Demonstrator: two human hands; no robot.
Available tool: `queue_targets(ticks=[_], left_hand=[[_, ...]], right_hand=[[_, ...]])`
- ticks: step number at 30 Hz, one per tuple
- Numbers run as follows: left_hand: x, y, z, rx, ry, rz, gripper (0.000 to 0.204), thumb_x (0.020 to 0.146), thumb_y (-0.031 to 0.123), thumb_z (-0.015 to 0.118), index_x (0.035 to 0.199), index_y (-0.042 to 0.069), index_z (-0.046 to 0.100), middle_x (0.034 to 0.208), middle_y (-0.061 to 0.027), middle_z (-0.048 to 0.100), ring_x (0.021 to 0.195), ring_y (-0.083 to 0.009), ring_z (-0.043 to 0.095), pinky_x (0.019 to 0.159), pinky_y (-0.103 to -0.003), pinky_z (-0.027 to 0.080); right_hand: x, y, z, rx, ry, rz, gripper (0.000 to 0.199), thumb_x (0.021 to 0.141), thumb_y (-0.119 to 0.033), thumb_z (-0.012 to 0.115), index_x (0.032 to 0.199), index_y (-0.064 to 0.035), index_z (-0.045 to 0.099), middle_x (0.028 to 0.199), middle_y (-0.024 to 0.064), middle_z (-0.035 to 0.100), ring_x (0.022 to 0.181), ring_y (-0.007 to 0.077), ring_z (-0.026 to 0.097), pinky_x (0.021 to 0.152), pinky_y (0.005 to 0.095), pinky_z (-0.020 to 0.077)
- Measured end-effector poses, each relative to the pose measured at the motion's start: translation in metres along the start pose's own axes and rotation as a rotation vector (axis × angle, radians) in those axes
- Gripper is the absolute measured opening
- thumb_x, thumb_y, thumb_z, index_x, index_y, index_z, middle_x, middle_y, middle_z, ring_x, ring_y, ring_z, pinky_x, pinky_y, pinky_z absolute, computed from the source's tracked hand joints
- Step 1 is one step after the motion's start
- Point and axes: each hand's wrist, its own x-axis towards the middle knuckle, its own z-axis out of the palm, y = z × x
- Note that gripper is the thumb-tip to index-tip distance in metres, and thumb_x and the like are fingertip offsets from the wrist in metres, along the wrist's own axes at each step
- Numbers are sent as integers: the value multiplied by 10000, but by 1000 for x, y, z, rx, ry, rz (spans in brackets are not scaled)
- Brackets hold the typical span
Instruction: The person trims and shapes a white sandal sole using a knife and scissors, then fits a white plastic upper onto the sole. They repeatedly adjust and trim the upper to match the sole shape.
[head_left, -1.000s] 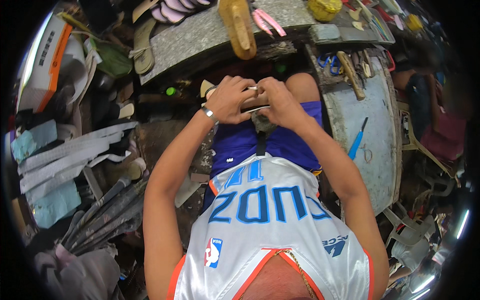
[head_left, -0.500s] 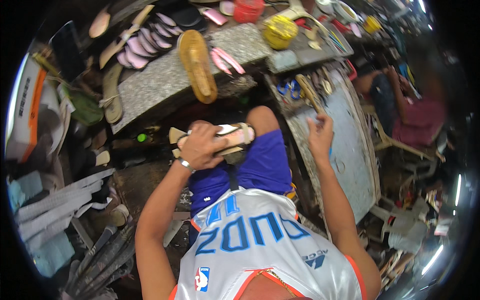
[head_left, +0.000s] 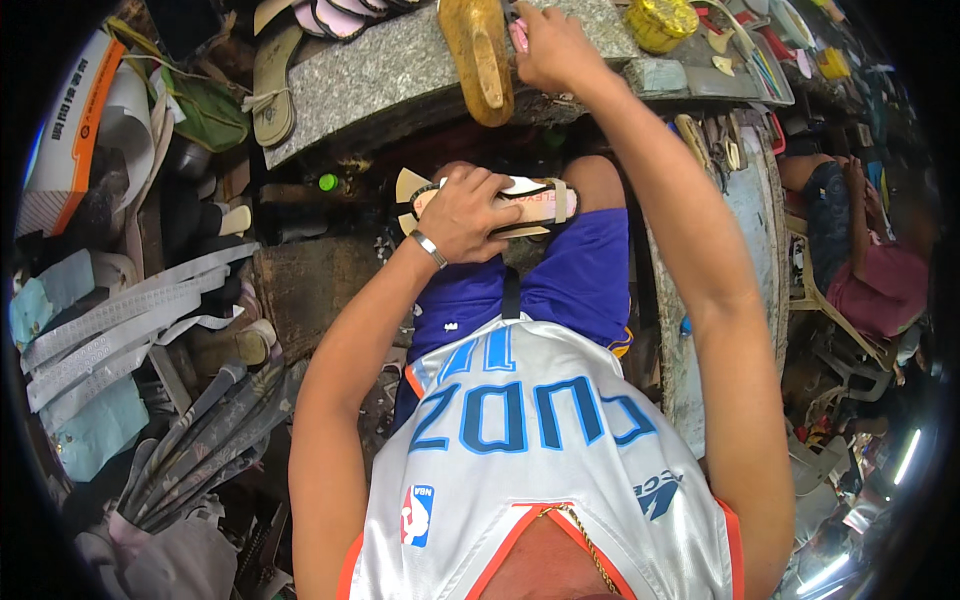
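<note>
My left hand [head_left: 465,215] is closed over a half-made sandal [head_left: 545,205] lying across my thighs. The sandal has a pale pink insole with dark edging, a tan band round one end and loose tan flaps at the other. My right hand [head_left: 558,50] reaches out to the stone slab [head_left: 370,75], fingers closed on a pair of pink strips [head_left: 519,36], which they mostly cover. Just left of those fingers, a yellow-brown wooden shoe last [head_left: 480,65] overhangs the slab's near edge.
Pink dark-edged insoles [head_left: 345,15] lie at the slab's back. A yellow tub [head_left: 662,22] stands right of my hand. Tools [head_left: 720,145] lie on the side bench [head_left: 680,330]. Grey strips [head_left: 120,310] are piled at left. Another person [head_left: 880,280] sits at far right.
My right hand has gone from above the side bench up and left to the pink strips on the slab. The left hand stays on the sandal. The whole view has shifted.
</note>
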Motion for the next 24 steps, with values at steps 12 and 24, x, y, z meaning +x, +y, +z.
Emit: queue_targets(ticks=[12,24], left_hand=[[0,0,2,-34,-41,5,524,702,387,960,1154,242,737,1375,-101,680,1263,-320,640,1030,-519,492],[10,1,5,-43,-63,58,505,712,378,941,1151,233,736,1352,-118,677,1259,-354,626,1082,-538,475]], right_hand=[[-133,20,-70,1879,-76,697,350,1065,-324,734,1266,-48,656,961,13,645,782,102,611,643,269,484],[-89,-64,14,906,329,842,1009,809,-300,1025,1452,151,390,1392,335,606,1262,413,653,1129,458,514]])
